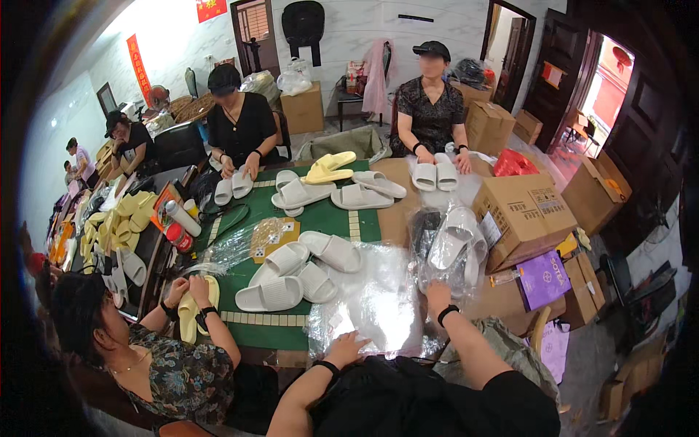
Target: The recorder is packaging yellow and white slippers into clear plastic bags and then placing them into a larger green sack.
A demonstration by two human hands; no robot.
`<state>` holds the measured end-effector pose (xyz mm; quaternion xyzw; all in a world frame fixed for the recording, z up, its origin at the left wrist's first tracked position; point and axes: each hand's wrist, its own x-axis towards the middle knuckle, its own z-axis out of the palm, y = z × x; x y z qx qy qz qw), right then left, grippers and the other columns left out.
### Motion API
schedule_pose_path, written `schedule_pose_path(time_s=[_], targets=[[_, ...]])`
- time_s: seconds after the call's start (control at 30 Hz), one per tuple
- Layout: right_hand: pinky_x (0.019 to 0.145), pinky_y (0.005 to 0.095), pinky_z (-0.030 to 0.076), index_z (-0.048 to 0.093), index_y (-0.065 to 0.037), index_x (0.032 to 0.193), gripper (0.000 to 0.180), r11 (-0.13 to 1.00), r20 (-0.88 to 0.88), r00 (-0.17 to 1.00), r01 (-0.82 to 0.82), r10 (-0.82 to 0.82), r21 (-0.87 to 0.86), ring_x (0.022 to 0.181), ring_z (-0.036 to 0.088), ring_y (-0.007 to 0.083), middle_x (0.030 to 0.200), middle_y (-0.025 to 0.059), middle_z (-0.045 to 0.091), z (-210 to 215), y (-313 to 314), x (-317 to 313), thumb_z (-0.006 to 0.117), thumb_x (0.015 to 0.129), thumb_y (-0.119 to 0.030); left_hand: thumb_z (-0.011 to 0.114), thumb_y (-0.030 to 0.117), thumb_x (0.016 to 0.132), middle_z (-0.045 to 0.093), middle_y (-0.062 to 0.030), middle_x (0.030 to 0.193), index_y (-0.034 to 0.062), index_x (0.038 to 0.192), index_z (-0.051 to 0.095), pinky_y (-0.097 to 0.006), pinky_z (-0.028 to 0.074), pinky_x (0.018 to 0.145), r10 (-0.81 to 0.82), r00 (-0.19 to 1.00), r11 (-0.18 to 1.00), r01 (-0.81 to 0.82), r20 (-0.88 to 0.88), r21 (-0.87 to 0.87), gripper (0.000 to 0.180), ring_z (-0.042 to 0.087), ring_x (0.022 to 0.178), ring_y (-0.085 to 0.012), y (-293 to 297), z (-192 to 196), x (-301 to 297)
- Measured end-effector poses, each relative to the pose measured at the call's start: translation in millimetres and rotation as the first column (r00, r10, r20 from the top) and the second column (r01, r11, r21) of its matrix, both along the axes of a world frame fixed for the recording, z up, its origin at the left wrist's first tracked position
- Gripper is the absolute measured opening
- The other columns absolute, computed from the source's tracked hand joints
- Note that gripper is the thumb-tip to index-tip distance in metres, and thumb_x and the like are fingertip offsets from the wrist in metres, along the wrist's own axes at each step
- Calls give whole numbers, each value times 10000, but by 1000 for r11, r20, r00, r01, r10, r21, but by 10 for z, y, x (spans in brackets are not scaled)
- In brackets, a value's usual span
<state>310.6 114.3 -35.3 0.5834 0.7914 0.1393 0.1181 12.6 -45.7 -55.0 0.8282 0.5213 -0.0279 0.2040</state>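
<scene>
My left hand [346,349] lies with fingers apart on a stack of clear plastic bags [378,291] at the table's near edge. To its right, my right hand [438,294] grips the near end of a clear plastic bag [421,247] that has a pair of light grey slippers [450,239] in it. Its fingertips are partly hidden. Several loose grey slippers [269,294] lie left of the bags on the green table mat [244,331].
At left a person handles a yellow slipper [188,320]; two people opposite hold grey slippers. Yellow slippers [331,167] lie mid-table among grey ones. A cardboard box [528,218] and a purple bag [545,280] stand at right. A red-lidded jar [178,237] stands left.
</scene>
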Motion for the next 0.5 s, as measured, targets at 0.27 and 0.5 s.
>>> schedule_pose_path(time_s=[0.27,0.5], targets=[[686,368,447,651,-95,863,165,998,78,996,40,-36,-48,876,580,237,942,82,603,19,25,-57,531,766,-153,639,333,715,356,-143,1279,325,1265,391,-453,332,931,25,999,999,-24,22,-26,604,373,1138,-326,111,168,33],[656,329,455,658,-113,733,84,968,-30,996,69,-79,-243,828,610,212,814,73,632,10,167,-65,590,684,-109,639,341,708,386,-136,1241,326,1256,402,-433,338,927,5,999,1000,-6,49,23,598,389,1120,-322,110,98,24]])
